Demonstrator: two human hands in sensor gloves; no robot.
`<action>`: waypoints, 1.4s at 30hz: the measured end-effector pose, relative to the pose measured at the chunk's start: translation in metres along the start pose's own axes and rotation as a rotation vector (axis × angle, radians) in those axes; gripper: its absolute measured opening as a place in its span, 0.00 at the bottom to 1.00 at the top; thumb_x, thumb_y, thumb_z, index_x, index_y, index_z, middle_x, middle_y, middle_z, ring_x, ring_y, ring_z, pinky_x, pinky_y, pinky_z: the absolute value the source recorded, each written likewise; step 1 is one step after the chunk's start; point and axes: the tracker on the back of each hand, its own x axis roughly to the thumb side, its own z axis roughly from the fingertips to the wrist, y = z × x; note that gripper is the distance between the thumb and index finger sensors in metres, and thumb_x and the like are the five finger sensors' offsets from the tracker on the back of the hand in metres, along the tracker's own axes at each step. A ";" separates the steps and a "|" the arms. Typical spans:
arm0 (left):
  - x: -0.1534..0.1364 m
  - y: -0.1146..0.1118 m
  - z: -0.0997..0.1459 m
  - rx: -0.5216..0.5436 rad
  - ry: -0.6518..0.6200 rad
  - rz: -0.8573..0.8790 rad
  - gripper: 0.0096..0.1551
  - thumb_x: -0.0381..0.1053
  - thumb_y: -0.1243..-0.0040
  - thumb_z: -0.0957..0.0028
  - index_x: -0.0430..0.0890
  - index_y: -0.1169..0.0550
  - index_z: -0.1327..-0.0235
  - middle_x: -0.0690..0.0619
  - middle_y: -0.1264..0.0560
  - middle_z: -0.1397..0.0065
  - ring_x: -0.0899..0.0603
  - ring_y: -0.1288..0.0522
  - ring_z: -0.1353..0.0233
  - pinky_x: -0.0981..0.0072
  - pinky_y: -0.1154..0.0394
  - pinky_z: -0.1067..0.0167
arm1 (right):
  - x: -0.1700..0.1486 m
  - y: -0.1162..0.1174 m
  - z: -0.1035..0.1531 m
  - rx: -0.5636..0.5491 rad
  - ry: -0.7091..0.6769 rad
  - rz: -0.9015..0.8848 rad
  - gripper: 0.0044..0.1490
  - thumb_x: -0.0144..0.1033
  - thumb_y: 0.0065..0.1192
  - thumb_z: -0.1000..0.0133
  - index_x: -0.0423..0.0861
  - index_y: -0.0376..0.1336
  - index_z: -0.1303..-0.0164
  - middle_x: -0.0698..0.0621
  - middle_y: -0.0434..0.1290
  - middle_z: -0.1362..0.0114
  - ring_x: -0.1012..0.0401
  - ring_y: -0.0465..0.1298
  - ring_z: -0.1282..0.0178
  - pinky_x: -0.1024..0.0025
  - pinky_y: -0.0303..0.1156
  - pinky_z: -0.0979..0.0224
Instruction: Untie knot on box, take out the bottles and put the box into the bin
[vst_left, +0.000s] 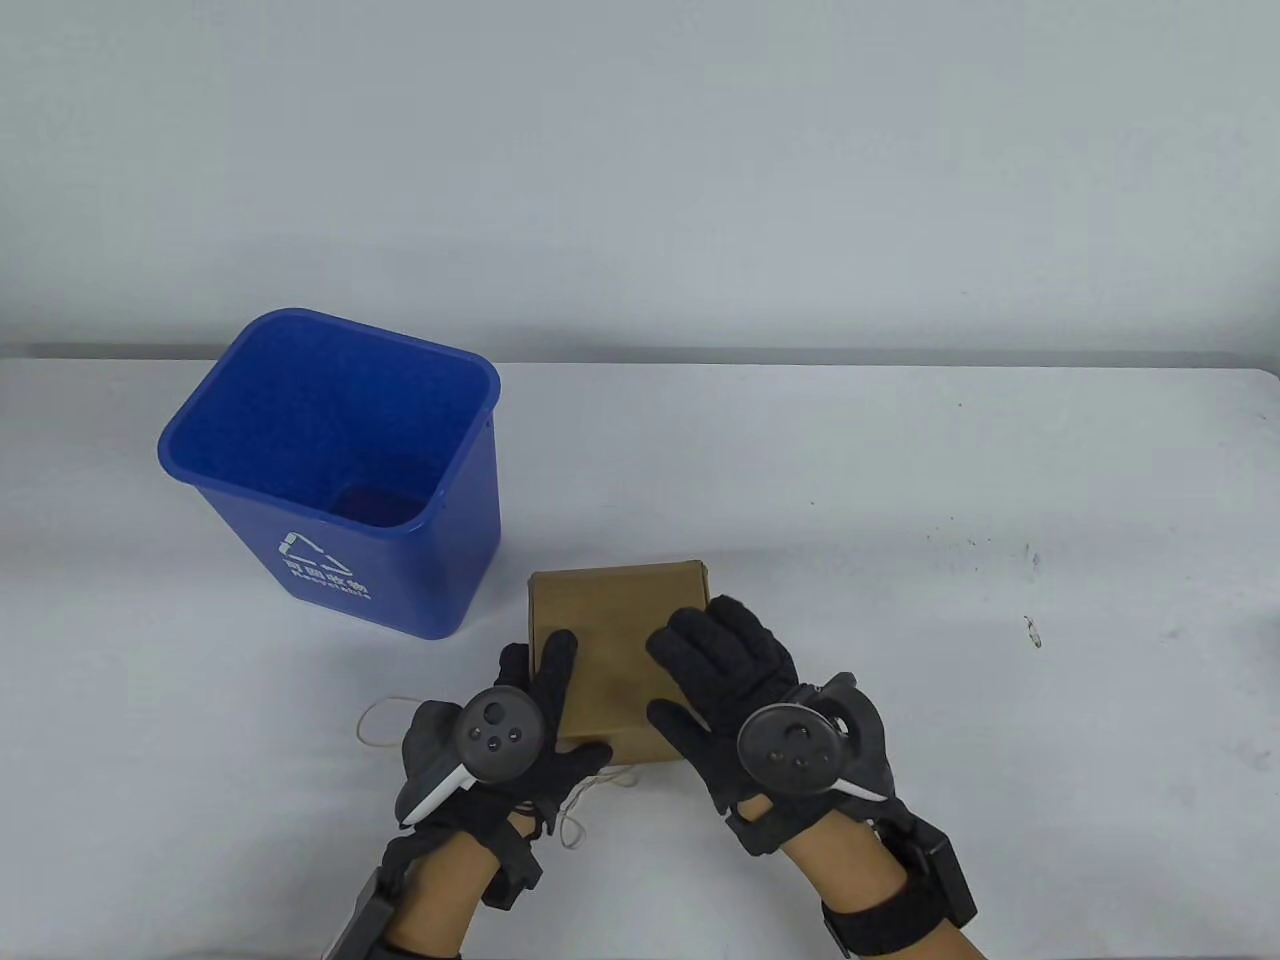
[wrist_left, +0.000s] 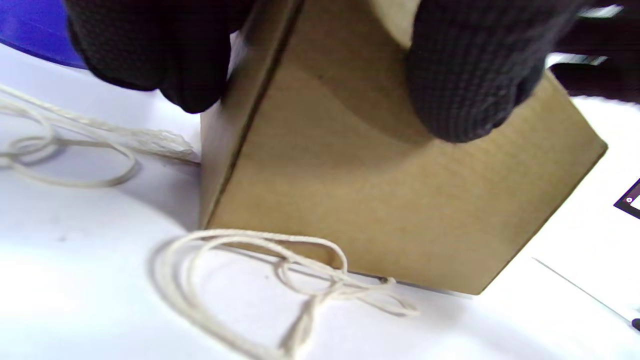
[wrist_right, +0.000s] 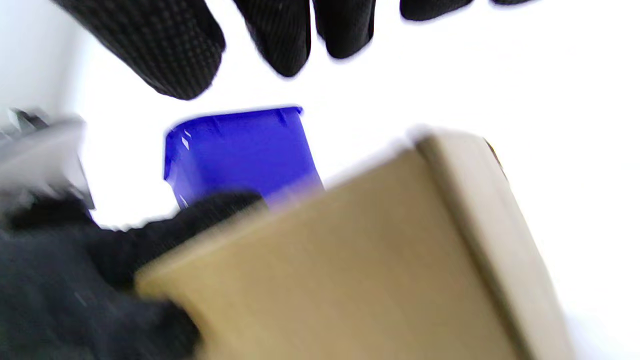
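A closed brown cardboard box (vst_left: 610, 620) lies on the white table near the front, just right of the blue bin (vst_left: 420, 580). Loose white string (wrist_left: 280, 280) trails on the table by the box's near edge and left side (vst_left: 375, 720); none of it crosses the box top. My left hand (vst_left: 545, 715) holds the box's near-left corner, thumb (wrist_left: 465, 75) on the near face and fingers (wrist_left: 160, 55) on the left side. Over the box's right half hovers my right hand (vst_left: 700, 660), its fingers (wrist_right: 180, 55) spread and straight, off the cardboard (wrist_right: 360, 260). No bottles show.
The bin (wrist_right: 240, 150) stands upright and open-topped at the left, holding nothing visible. Small dark specks mark the table (vst_left: 980, 545) to the right. The table's far edge runs along a pale wall.
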 end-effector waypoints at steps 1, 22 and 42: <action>0.001 0.000 0.000 0.008 0.001 -0.011 0.67 0.66 0.31 0.55 0.55 0.63 0.21 0.26 0.52 0.21 0.23 0.29 0.28 0.32 0.30 0.34 | -0.008 0.011 -0.003 0.084 0.010 -0.029 0.49 0.55 0.53 0.44 0.45 0.43 0.19 0.43 0.36 0.15 0.29 0.39 0.21 0.25 0.42 0.30; -0.019 -0.029 -0.003 -0.311 0.223 -0.145 0.79 0.75 0.32 0.61 0.37 0.64 0.22 0.33 0.67 0.20 0.20 0.62 0.20 0.24 0.56 0.27 | -0.037 0.036 0.004 0.283 0.098 -0.182 0.55 0.65 0.42 0.45 0.48 0.30 0.19 0.46 0.21 0.19 0.25 0.35 0.24 0.26 0.44 0.29; -0.059 0.000 -0.009 -0.238 0.367 -0.147 0.52 0.62 0.28 0.57 0.52 0.40 0.20 0.45 0.50 0.18 0.30 0.49 0.21 0.33 0.43 0.29 | -0.046 0.033 0.008 0.284 0.113 -0.253 0.55 0.65 0.43 0.45 0.48 0.29 0.20 0.47 0.20 0.19 0.25 0.35 0.24 0.27 0.44 0.29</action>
